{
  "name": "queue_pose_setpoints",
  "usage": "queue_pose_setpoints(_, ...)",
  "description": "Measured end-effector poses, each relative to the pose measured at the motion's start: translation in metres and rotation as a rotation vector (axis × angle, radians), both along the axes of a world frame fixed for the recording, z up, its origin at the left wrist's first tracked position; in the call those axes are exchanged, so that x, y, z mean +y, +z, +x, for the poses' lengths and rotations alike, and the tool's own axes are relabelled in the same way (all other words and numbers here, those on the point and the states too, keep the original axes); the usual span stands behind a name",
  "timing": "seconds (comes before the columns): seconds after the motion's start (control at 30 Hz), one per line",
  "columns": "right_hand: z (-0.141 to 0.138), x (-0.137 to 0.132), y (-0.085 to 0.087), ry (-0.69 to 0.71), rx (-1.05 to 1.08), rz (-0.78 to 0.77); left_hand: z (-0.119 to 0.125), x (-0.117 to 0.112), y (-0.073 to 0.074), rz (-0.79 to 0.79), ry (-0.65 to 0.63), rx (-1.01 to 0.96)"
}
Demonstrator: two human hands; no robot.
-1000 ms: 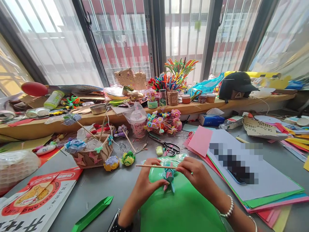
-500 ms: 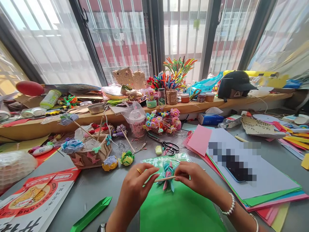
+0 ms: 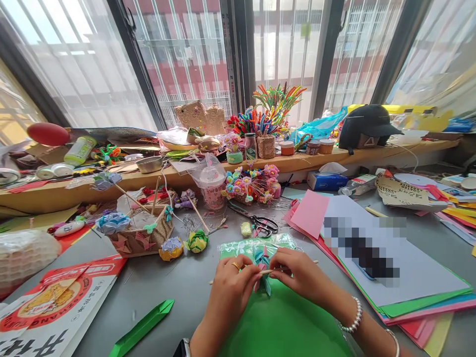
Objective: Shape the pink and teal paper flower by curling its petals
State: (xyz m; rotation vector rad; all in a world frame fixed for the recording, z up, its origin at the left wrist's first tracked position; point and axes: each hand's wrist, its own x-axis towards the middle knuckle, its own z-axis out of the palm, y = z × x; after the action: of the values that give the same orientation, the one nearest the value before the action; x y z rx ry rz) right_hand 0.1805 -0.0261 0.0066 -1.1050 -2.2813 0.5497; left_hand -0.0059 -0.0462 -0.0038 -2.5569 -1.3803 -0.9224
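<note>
1. Smooth grey bench (image 3: 156, 282) spreads across the scene; a folded green paper strip (image 3: 145, 327), narrow with a pointed far end, lies near left.
2. Glossy green sheeting (image 3: 290, 322) covers the near centre, perhaps as a clean surface to work on.
3. Left hand (image 3: 232, 287) and right hand (image 3: 293, 270) meet above it, the fingers of both clamped on a slim, pale stick (image 3: 265, 271); pinching it from two sides probably keeps it steady. Its ends poke out past both hands.
4. Between the hands, behind the stick, sits the blue-and-pink folded paper piece (image 3: 267, 287), pointed like petals; whether the two are joined, I cannot tell.
5. Farther left, a coarse brown box (image 3: 160, 243) carries crisp paper flowers (image 3: 113, 223); right, flat paper sheets (image 3: 409, 292) are stacked.
6. Metal scissors (image 3: 256, 218) lie beyond the hands, seemingly kept within reach.
7. Far off, fuzzy pipe cleaners (image 3: 278, 104) stand bunched on a wooden ledge (image 3: 67, 193).
</note>
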Motion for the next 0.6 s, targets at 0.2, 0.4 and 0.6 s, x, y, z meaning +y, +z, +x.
queue_pose_setpoints(0.2,-0.001,0.000,-0.001,0.006,0.005,0.011,0.001,-0.002,0.001,-0.032,0.003,0.001)
queue_pose_setpoints(0.4,-0.002,-0.001,-0.002,-0.003,0.009,0.025,0.003,-0.001,-0.001,-0.020,-0.005,-0.035)
queue_pose_setpoints(0.6,-0.003,-0.001,-0.001,0.012,0.005,0.049,0.006,-0.001,-0.010,0.029,0.008,-0.086)
